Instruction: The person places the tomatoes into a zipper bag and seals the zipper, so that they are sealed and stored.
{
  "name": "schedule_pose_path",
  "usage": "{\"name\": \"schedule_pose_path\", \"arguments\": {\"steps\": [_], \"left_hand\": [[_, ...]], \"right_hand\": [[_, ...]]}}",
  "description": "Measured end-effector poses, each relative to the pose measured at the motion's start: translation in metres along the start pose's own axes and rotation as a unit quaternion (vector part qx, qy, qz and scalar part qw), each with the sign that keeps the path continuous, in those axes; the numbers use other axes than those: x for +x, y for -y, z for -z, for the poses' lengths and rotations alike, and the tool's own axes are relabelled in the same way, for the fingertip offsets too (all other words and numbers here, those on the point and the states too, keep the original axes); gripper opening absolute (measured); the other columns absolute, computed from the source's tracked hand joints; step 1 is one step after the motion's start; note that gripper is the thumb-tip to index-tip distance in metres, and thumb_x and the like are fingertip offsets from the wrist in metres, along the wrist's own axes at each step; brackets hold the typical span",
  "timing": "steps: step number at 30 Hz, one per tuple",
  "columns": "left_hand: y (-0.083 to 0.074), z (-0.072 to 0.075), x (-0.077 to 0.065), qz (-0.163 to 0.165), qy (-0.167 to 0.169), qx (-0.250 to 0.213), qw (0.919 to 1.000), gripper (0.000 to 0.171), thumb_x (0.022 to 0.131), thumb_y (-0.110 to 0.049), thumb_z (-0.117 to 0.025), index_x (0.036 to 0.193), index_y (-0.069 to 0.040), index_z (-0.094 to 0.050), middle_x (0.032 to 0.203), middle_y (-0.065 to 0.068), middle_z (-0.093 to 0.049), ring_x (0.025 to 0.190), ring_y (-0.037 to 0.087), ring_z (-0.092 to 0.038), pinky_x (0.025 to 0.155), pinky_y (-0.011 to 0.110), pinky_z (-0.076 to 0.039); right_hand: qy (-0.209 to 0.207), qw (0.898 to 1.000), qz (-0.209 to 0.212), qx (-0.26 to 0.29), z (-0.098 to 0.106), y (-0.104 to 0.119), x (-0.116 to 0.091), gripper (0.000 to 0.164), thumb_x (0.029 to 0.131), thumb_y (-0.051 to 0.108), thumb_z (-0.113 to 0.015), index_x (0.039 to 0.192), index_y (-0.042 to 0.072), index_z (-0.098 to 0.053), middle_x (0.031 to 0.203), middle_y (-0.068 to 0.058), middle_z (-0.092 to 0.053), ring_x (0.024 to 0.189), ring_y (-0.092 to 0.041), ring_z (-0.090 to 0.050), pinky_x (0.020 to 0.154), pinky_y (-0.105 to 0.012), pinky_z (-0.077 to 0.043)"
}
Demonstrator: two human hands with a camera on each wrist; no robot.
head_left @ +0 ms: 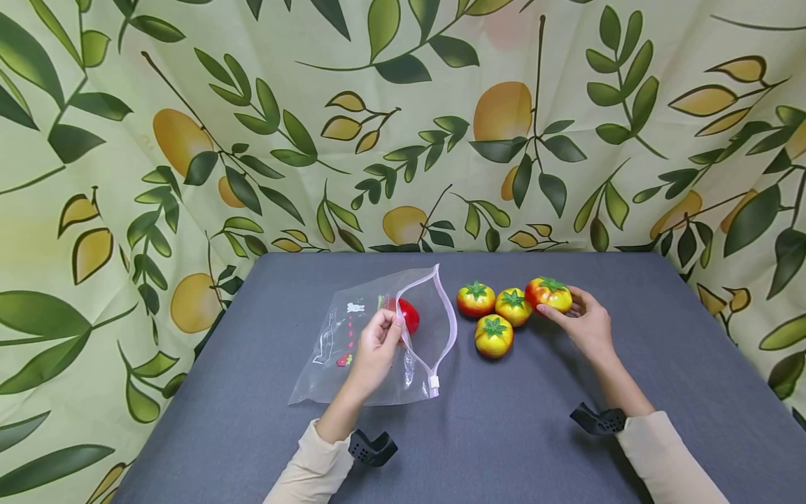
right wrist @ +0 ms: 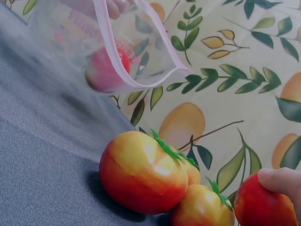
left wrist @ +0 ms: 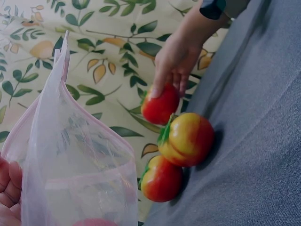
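Note:
My left hand pinches the edge of a clear zip bag with a pink rim and white slider; the bag's mouth gapes toward the right. Inside lies a red round fruit, partly covered by the hand. My right hand grips a red-and-yellow tomato with a green leafy top, thumb in front; the right wrist view shows the thumb on that tomato. Just left of it, three similar tomatoes sit close together on the table: one at left, one at right and one in front.
A dark grey cloth covers the table. Behind and at the sides hangs a cream curtain printed with leaves and orange fruit. Black bands sit on both wrists.

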State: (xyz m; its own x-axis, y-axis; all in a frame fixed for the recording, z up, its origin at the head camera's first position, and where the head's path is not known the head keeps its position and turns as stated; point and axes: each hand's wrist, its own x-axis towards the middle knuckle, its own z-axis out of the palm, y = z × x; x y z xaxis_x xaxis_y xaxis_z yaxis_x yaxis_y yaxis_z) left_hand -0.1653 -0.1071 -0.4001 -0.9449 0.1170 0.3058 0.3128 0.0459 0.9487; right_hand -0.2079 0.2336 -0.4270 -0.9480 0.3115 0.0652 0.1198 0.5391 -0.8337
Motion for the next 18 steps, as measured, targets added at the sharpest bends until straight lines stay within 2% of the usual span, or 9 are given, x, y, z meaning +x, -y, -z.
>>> {"name": "schedule_pose_path", "arguments": {"steps": [5, 7, 13, 18], "left_hand": [[-0.0016, -0.0001, -0.0002, 0.007, 0.0, -0.005, 1.0, 0.017, 0.098, -0.002, -0.046, 0.093, 0.014, -0.048, 0.08, 0.011, -0.052, 0.066, -0.001, -0.053, 0.066, 0.014, -0.05], [-0.002, -0.0001, -0.0004, 0.009, 0.0, -0.007, 0.9999, 0.016, 0.098, -0.002, -0.046, 0.093, 0.014, -0.048, 0.079, 0.01, -0.052, 0.066, -0.001, -0.053, 0.066, 0.014, -0.05], [-0.002, -0.0001, -0.0007, 0.002, 0.002, -0.005, 1.0, 0.017, 0.098, -0.002, -0.046, 0.094, 0.014, -0.048, 0.079, 0.006, -0.052, 0.066, -0.001, -0.053, 0.066, 0.015, -0.05], [-0.001, -0.0005, -0.0005, 0.009, 0.0, -0.008, 0.9999, 0.016, 0.098, -0.002, -0.046, 0.094, 0.013, -0.048, 0.079, 0.006, -0.051, 0.066, -0.001, -0.053, 0.066, 0.015, -0.051]], "right_hand": [[0.007, 1.0, 0.011, -0.001, 0.0011, 0.0029, -0.0026, 0.079, 0.083, 0.041, -0.072, 0.142, -0.002, -0.041, 0.136, -0.027, -0.052, 0.114, -0.032, -0.053, 0.071, -0.001, -0.033], [0.01, 1.0, 0.017, -0.002, 0.0016, 0.0036, -0.0036, 0.078, 0.084, 0.041, -0.072, 0.141, -0.002, -0.041, 0.135, -0.026, -0.052, 0.109, -0.028, -0.054, 0.07, 0.0, -0.034], [0.02, 0.999, 0.031, -0.003, 0.0025, 0.0046, -0.0066, 0.076, 0.084, 0.04, -0.072, 0.14, -0.002, -0.042, 0.133, -0.026, -0.054, 0.092, 0.0, -0.046, 0.07, 0.002, -0.036], [0.019, 0.999, 0.04, 0.004, 0.0021, 0.0063, -0.0084, 0.075, 0.084, 0.038, -0.072, 0.14, -0.002, -0.043, 0.132, -0.027, -0.055, 0.085, 0.011, -0.042, 0.07, 0.003, -0.036]]}}
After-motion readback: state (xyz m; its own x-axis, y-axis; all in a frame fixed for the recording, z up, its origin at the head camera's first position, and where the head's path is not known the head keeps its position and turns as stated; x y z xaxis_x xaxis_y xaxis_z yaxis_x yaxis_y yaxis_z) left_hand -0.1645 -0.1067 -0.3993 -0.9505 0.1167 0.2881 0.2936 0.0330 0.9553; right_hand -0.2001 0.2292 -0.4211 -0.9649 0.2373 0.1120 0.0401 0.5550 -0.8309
